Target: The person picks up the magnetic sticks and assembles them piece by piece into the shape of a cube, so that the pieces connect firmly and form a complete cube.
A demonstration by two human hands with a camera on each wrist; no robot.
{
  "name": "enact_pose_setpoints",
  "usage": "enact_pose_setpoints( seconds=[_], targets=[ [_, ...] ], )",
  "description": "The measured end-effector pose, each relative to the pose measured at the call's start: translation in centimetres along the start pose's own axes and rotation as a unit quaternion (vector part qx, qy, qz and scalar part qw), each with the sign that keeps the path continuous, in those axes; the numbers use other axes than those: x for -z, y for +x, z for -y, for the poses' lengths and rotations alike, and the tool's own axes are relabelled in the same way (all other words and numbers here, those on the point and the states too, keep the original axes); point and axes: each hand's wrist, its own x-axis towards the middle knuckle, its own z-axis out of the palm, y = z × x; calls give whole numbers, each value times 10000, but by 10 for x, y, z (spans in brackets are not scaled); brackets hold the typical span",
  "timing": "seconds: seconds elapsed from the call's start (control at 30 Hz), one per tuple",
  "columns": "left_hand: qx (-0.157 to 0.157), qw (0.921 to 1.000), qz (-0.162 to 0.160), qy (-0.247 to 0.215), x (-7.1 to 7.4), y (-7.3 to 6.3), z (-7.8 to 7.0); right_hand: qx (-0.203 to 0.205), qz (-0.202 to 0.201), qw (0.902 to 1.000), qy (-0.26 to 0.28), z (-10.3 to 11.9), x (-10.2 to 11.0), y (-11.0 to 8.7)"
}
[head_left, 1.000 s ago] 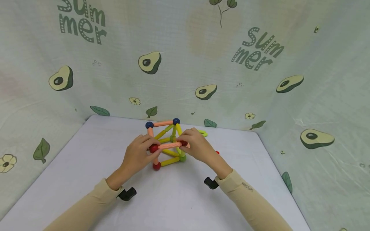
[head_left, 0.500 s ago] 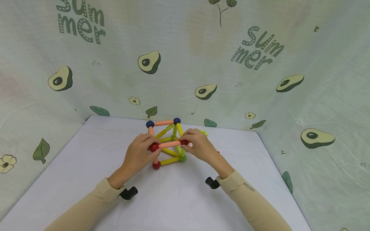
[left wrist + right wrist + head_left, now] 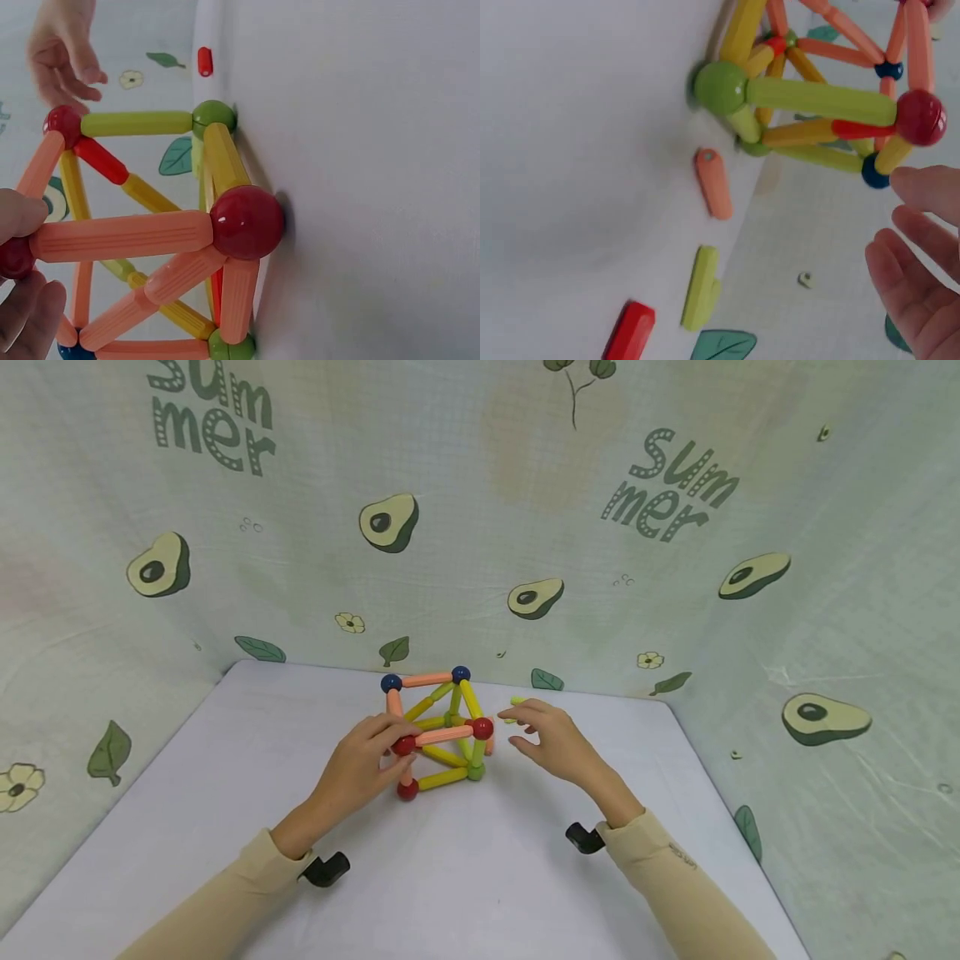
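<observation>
A box-shaped frame of magnetic sticks and balls stands on the table, its salmon top front stick (image 3: 446, 737) joining two red balls. My left hand (image 3: 352, 764) pinches the left red ball (image 3: 404, 745), thumb below and fingers above. To the right, my right hand (image 3: 558, 743) hangs apart from the frame, fingers loosely bent, holding nothing. The right red ball (image 3: 483, 728) sits atop an upright lime stick (image 3: 817, 101) over a green ball (image 3: 721, 88). Blue balls (image 3: 461, 674) mark the back top corners. Diagonal sticks, one part red (image 3: 101, 160), brace the sides.
Beside the frame on the table lie a loose salmon stick (image 3: 715, 184), lime pieces (image 3: 700, 289) and a red stick (image 3: 630, 331). A patterned cloth (image 3: 450, 568) rises behind and at the sides of the white table (image 3: 480, 877).
My right hand has let go of the right red ball and moved right, away from the frame. My left hand keeps its pinch on the left red ball.
</observation>
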Motion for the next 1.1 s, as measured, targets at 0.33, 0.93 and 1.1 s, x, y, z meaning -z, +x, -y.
enact_pose_setpoints(
  seconds=[0.33,0.93,1.1],
  targets=[
    [-222,9995,-187,-99,-1,-1,0,-1403,511,9887,-112,-58,-16,-22],
    [-252,9993,-205,-191,-5,-2,4,-430,1417,9875,-533,-50,-71,29],
    [-237,9991,-210,-266,-3,-2,8,65,1324,9899,-494,-50,-74,29]
  ],
)
